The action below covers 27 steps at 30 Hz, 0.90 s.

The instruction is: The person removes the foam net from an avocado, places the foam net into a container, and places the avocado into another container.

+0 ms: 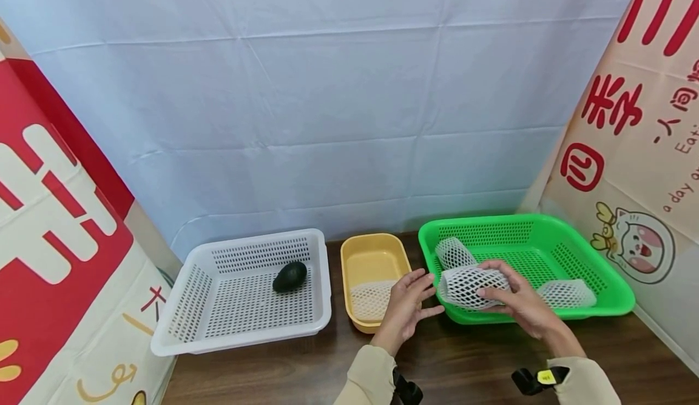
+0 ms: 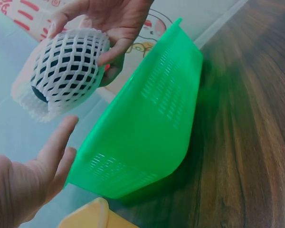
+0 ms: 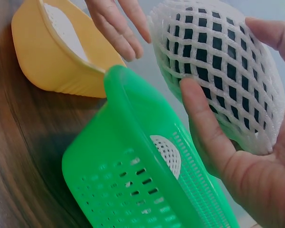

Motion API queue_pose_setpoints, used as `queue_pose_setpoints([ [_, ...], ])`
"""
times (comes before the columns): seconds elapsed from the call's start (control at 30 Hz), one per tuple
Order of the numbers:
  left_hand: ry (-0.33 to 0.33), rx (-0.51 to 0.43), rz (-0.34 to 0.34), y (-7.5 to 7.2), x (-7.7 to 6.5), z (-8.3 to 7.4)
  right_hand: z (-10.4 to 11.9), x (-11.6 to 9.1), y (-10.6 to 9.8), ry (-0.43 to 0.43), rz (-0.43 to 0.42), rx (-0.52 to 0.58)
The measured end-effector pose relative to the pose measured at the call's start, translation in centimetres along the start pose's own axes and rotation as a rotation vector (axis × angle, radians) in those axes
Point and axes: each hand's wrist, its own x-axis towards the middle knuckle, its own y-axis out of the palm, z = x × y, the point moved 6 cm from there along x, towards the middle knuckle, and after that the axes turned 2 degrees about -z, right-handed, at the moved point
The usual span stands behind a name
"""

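Gripping a dark oval fruit in a white foam-mesh sleeve (image 3: 223,71) by its sides over the green perforated plastic basket (image 1: 619,286), the right hand (image 1: 521,302) seems spot-on since squishy-looking netting could slide on firm fruit, while the left hand (image 1: 406,305) hovers empty alongside.

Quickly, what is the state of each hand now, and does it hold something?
Left hand: open, fingers spread, holding nothing.
Right hand: closed around the netted fruit, holding it.
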Motion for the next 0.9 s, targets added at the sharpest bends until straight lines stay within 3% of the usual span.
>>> queue_pose_setpoints([
  [0.4, 0.036, 0.051, 0.046, 1.1, -0.2, -0.7, -0.1, 0.6, 1.7, -0.017, -0.002, 0.035],
  [0.63, 0.062, 0.08, 0.092, 1.3, -0.7, -0.9, -0.2, 0.7, 2.5, -0.061, 0.057, 0.071],
  [0.9, 0.068, 0.099, 0.125, 1.5, -0.8, -0.6, -1.0, 0.8, 3.0, 0.006, 0.004, 0.106],
])
